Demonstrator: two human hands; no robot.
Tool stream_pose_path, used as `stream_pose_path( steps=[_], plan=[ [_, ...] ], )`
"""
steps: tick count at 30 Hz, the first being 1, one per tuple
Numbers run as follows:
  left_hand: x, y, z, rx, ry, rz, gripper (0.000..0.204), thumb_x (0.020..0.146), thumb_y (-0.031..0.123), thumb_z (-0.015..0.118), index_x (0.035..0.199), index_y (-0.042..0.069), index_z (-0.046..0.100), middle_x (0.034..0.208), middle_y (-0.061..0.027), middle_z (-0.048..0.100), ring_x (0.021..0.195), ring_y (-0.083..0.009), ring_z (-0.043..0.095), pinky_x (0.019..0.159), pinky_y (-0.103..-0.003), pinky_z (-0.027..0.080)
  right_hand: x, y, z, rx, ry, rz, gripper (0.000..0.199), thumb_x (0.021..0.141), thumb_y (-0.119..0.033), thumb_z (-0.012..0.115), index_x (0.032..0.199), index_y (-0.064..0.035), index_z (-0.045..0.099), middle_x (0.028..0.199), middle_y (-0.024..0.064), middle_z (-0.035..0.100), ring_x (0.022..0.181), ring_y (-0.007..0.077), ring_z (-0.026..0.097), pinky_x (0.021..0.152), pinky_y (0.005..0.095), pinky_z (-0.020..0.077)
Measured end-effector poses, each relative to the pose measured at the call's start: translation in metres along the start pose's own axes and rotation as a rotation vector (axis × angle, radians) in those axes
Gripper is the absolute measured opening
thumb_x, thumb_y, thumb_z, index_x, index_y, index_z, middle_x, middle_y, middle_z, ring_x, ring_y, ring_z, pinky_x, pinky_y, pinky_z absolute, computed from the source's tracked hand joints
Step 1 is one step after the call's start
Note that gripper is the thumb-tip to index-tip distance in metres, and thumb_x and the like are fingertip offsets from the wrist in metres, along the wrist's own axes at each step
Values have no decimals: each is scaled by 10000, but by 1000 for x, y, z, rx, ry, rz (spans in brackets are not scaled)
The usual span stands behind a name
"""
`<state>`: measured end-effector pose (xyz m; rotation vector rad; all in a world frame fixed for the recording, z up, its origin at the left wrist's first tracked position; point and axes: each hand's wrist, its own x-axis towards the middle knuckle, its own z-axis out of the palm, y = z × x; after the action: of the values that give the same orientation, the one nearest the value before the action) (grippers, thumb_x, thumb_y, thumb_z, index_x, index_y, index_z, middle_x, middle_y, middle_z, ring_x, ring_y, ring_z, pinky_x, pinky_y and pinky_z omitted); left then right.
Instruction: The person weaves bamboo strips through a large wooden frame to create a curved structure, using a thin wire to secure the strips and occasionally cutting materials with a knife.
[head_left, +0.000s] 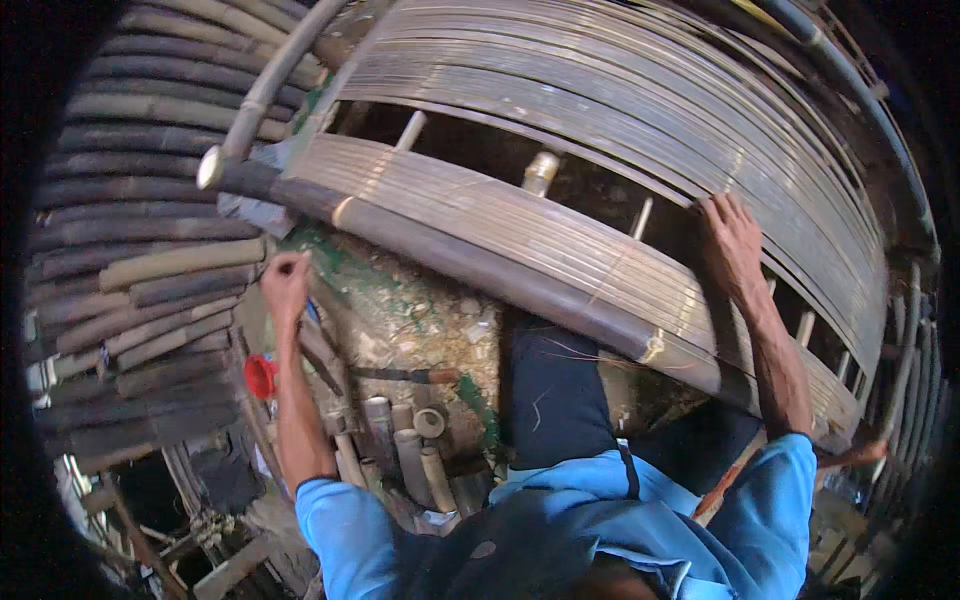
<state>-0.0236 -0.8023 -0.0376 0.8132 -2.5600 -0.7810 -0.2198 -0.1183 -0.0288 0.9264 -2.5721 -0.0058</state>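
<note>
A bamboo bench frame (480,265) lies across my front, its thick dark front pole bound with pale ties. Thin bamboo slats (560,90) cover the far part, and a narrower band of slats (500,215) runs along the near pole. Between them an open gap shows the cross poles (541,172). My right hand (733,240) reaches over the near band, its fingers curled on the edge of a slat bordering the gap. Off the bench's left end, my left hand (287,287) is raised with thumb and fingers curled together; whatever they may hold is too small to make out.
Stacked bamboo poles (170,190) line the left side. On the littered ground lie a wooden-handled blade (410,376), short bamboo offcuts (410,455) and a red plastic cup-like piece (261,376). A curved upright pole (270,85) rises from the bench's left end. More poles (905,340) stand at right.
</note>
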Motion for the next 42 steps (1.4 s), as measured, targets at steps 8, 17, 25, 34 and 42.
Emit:
stream_pose_path(
  steps=[8,17,25,34,42],
  plan=[
    [5,152,93,102,10,419,346,819,250,809,1055,14,719,1071,-177,715,1080,-369,640,983,-463,511,-16,-7,-4,145,-124,154,327,880,-75,656,1206,-106,634,1106,107,637,1084,317,666,822,437,555],
    [6,278,206,-27,-77,885,605,780,317,862,1249,0,648,1301,-211,627,1248,-408,571,1093,-516,456,-8,-1,0,-27,-12,65,331,903,-87,657,1233,-75,634,1134,124,644,1093,320,656,848,435,553],
    [4,296,226,76,-139,952,804,761,662,839,1234,36,663,1190,-203,570,1172,-397,543,1048,-527,443,-8,3,-21,467,-146,306,489,842,9,699,1310,-98,612,1187,182,651,1073,390,661,875,470,547],
    [-3,291,218,121,-106,1090,640,859,692,704,974,65,650,953,-120,545,950,-315,539,889,-453,417,-23,8,-41,513,-13,187,321,928,-210,820,1232,-129,754,779,120,643,635,288,635,592,416,521],
    [-3,294,223,-1,-110,1129,607,858,673,722,857,76,612,760,-93,512,757,-299,516,734,-438,388,-12,10,-64,609,-88,285,328,919,-171,824,1229,-82,763,774,148,661,621,251,633,566,385,499]
  ],
)
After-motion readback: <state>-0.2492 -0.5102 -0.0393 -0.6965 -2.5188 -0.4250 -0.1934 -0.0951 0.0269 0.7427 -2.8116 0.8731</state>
